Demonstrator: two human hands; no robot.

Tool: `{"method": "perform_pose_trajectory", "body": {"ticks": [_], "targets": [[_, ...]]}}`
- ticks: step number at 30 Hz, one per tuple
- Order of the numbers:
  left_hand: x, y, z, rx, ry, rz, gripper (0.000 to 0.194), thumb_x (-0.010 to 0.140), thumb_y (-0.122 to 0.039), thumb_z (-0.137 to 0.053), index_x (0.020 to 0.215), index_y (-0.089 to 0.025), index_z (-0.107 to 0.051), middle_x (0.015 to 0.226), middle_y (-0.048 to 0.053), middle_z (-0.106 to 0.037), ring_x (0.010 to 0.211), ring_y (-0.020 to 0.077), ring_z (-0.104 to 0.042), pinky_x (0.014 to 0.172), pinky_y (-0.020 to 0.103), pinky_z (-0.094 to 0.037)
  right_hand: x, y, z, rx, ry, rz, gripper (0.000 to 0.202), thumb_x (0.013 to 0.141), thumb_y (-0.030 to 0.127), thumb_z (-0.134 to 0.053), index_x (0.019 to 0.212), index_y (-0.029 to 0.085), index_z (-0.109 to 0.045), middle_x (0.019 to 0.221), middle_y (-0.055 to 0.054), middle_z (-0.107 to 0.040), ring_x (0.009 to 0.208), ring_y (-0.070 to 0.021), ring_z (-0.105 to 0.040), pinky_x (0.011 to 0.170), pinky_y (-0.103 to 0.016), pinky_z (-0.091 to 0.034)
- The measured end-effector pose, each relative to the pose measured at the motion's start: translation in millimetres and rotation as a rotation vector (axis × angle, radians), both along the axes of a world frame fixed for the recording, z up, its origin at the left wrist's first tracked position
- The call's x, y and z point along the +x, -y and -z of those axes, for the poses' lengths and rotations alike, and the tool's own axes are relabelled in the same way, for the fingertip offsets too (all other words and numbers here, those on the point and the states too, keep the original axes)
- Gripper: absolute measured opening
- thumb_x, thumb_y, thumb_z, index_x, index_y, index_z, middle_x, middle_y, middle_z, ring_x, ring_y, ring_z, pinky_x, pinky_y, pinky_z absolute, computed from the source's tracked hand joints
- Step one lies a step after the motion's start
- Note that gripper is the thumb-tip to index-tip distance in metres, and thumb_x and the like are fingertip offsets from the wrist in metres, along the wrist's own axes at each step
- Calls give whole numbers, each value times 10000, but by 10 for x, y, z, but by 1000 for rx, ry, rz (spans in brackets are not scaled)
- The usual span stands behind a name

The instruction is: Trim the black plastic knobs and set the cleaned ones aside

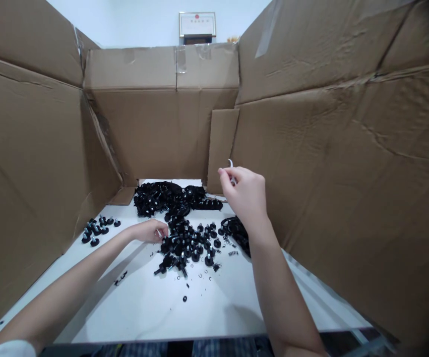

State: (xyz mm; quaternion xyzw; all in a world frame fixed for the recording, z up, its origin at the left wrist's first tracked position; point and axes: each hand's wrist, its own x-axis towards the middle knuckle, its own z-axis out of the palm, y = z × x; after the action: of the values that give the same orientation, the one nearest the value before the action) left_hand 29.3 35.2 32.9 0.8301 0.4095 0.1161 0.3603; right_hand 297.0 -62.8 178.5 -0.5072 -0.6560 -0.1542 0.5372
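Note:
My left hand (150, 231) is at the left edge of a loose pile of black screw-in feet (195, 255), round black discs with metal studs. Its fingers are curled together among the feet, and what they pinch is hidden. Raised over the right part of the table is my right hand (247, 196), closed, with thumb and forefinger pressed together. From its grip a thin white curved piece (230, 163) sticks up; the remainder is covered by the fingers.
Farther back lies a heap of black parts (158, 196). A separate group of black feet (97, 229) stands on the left. Black coiled strips (236, 232) lie beside my right forearm. Black scraps (200, 275) dot the white table (143, 307). Tall cardboard walls (154, 129) enclose three sides.

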Motion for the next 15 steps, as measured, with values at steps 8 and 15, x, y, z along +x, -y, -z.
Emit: {"method": "perform_pose_trajectory", "body": {"ticks": [8, 15], "targets": [[-140, 26, -94, -175, 370, -34, 293, 751, -392, -684, 727, -162, -504, 1194, 156, -629, 1018, 254, -647, 819, 371, -527, 22, 51, -29, -12, -33, -88, 249, 856, 267, -547, 693, 182, -715, 620, -14, -629, 562, -112, -505, 576, -275, -350], [284, 237, -677, -102, 815, -12, 363, 808, -526, -595, 894, -224, -413, 907, 6, -650, 746, 144, -668, 593, 256, -543, -159, 128, -4, -228, 112, -471, 171, 777, 320, -697, 870, 183, -740, 783, -11, -707, 672, -110, -592, 640, -243, -429]]}}
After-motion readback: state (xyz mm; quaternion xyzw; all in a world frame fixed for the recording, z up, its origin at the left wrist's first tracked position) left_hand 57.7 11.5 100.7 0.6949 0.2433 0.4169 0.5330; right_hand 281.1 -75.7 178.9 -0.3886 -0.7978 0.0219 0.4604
